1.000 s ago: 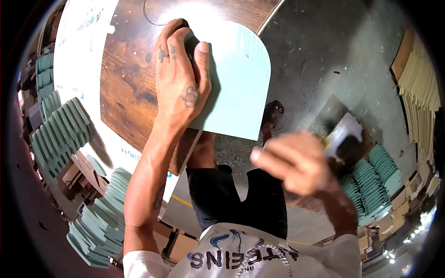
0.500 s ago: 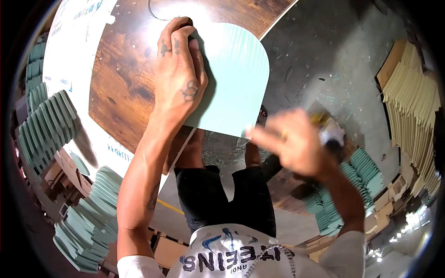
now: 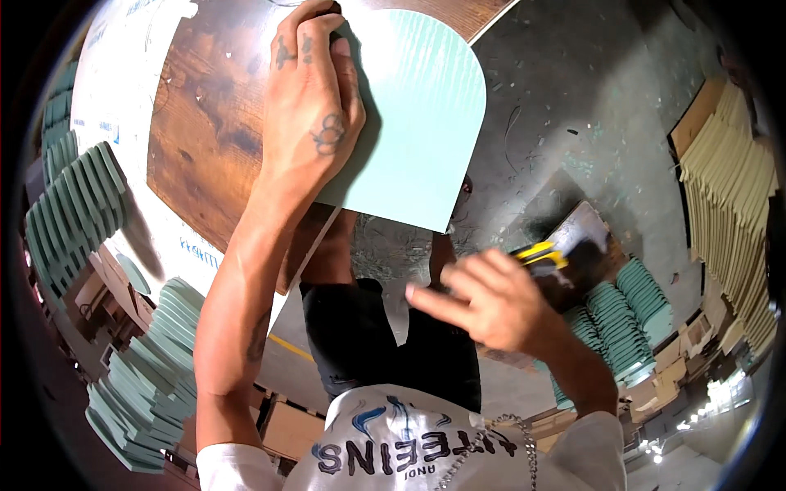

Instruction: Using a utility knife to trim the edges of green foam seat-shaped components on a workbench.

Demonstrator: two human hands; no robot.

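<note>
The left hand (image 3: 315,106) is laid flat and open at 12 o'clock, with its fingers spread a little. It is pressed down on the left side of a pale green panel (image 3: 417,123) that has 1 rounded end. The panel is resting on a brown wooden board (image 3: 205,139), and its lower edge is hung out past the board's edge.

The right hand (image 3: 483,303) is seen at 4 o'clock, well apart from the panel. It is curled around a yellow and black tool (image 3: 548,258); the hand is blurred, so the grip is perhaps loose, with 1 finger pointed out to the left.

Under the wooden board, a white sheet (image 3: 115,98) with small blue marks is seen at 10 o'clock. Rows of green panels (image 3: 78,209) are stood on edge at 9 o'clock, and more are stacked (image 3: 143,393) at 7 o'clock. Other green stacks (image 3: 630,319) are set at 4 o'clock. Tan boards (image 3: 729,180) are lined up at 3 o'clock. The grey floor (image 3: 573,106) is dotted with thin shavings.
</note>
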